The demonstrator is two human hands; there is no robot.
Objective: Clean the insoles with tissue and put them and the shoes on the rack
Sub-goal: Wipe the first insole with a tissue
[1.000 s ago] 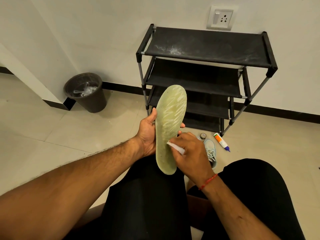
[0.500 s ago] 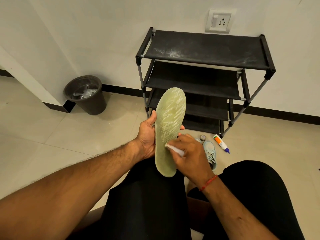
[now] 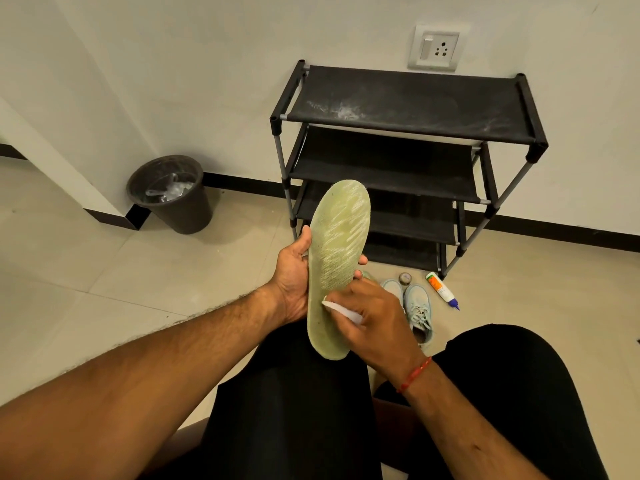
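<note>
Head — left hand (image 3: 293, 273) grips insole (image 3: 341, 233); right hand (image 3: 379, 315), tissue (image 3: 341, 309).

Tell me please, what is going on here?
A seated person is cleaning an insole. The left hand grips it with the toe end up, and the right hand presses a white tissue against its lower half. The light blue shoes lie on the floor before the black rack, not yet on it.

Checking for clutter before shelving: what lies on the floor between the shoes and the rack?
In the head view, a small round tin sits between the shoes and the rack; a tube lies just right of it.
</note>
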